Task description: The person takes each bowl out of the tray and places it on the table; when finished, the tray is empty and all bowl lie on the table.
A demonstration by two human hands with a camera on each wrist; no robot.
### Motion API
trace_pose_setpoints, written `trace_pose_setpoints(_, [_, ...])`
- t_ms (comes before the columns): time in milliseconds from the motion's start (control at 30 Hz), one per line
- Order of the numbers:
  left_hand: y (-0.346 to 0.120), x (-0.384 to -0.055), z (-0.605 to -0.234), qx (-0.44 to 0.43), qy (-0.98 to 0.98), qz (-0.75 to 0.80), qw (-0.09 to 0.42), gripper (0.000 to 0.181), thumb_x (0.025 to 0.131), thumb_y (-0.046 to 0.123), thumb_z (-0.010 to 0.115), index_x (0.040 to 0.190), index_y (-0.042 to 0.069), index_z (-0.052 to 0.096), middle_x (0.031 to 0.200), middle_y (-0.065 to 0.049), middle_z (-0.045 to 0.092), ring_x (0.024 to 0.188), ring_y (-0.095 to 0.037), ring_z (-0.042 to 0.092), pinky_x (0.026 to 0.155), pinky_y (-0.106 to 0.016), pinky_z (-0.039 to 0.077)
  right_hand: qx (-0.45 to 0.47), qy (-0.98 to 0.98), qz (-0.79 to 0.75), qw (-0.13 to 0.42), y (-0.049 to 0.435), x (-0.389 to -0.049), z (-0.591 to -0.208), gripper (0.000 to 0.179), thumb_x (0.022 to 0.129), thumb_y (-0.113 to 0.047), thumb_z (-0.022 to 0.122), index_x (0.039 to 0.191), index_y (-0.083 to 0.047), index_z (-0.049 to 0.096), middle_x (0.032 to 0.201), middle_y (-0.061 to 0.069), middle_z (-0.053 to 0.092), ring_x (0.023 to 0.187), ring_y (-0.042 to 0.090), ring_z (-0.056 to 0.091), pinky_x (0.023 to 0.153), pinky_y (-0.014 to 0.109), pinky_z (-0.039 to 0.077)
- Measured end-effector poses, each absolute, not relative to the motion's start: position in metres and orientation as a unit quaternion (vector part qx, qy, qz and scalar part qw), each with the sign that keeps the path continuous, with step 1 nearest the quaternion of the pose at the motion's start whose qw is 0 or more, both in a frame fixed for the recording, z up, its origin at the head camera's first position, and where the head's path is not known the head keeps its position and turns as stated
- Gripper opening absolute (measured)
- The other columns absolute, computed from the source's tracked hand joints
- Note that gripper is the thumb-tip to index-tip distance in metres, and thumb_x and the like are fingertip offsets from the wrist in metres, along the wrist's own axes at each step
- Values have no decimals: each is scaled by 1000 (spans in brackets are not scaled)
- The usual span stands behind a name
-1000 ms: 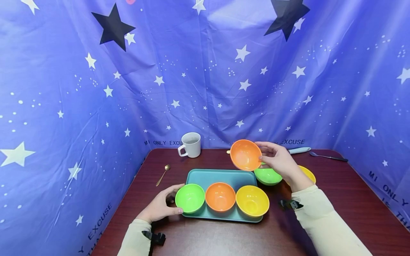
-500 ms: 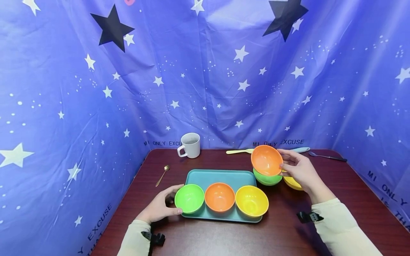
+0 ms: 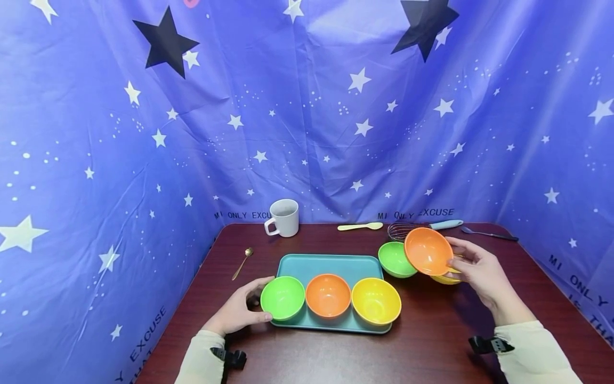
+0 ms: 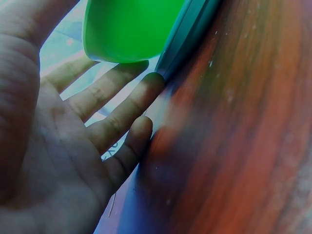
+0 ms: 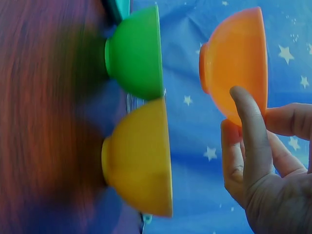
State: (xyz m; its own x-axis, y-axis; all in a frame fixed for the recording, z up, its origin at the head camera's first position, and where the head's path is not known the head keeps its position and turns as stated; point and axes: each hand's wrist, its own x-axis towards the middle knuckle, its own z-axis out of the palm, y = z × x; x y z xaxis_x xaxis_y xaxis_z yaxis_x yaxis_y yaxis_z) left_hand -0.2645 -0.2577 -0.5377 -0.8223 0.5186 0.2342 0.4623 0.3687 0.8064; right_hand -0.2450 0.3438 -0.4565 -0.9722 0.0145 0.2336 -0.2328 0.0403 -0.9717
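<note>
My right hand (image 3: 486, 274) pinches an orange bowl (image 3: 428, 252) at its right rim, thumb on one side and fingers on the other. In the right wrist view the orange bowl (image 5: 236, 66) is raised above a green bowl (image 5: 139, 56) and a yellow bowl (image 5: 141, 158). My left hand (image 3: 242, 309) spreads its extended fingers and thumb beside another green bowl (image 3: 283, 297); in the left wrist view its fingertips are right at the bowl (image 4: 131, 29). That bowl stands in a row with an orange bowl (image 3: 328, 296) and a yellow bowl (image 3: 376, 301) on a teal tray (image 3: 331, 262).
A grey mug (image 3: 285, 217) and a small gold spoon (image 3: 242, 264) are at the back left. Along the back edge lie a pale yellow spoon (image 3: 360, 226), a whisk (image 3: 446, 224) and a dark-handled utensil (image 3: 489, 233). Star-printed cloth surrounds the table.
My right hand has carried the orange bowl rightward and slightly down, from behind the tray across the right-hand green bowl to over the yellow one. My left hand has stayed in place.
</note>
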Motion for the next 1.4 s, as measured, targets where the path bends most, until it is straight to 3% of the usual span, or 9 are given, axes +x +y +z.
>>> trace_pose_setpoints(233, [-258, -264, -538, 296, 828, 476, 31, 85, 83, 27, 91, 156, 20, 48, 133, 4, 65, 109, -20, 66, 92, -33, 53, 75, -669, 730, 117, 370, -236, -464, 52, 95, 13, 67, 141, -12, 66, 102, -1, 69, 84, 10, 74, 66, 31, 61])
trace_pose_setpoints(433, [-258, -263, -538, 295, 827, 478, 31, 85, 83, 25, 90, 156, 19, 49, 132, 4, 66, 108, -20, 66, 92, -32, 53, 92, -606, 779, 133, 391, -229, -469, 55, 93, 23, 61, 138, -8, 68, 101, 4, 70, 81, 17, 77, 66, 35, 60])
trace_pose_setpoints(1000, [-257, -264, -537, 294, 831, 471, 29, 85, 83, 28, 90, 156, 21, 48, 132, 4, 66, 107, -19, 66, 91, -32, 53, 9, -597, 782, 179, 445, -215, -486, 52, 92, 23, 62, 119, -18, 77, 94, -1, 74, 75, 13, 76, 60, 32, 60])
trace_pose_setpoints(1400, [-257, -262, -534, 305, 827, 472, 19, 84, 83, 27, 90, 156, 16, 49, 132, -1, 66, 106, -19, 66, 90, -33, 54, -72, -620, 768, 144, 464, -216, -502, 52, 95, 18, 60, 102, -31, 76, 88, -10, 73, 73, 7, 74, 59, 33, 60])
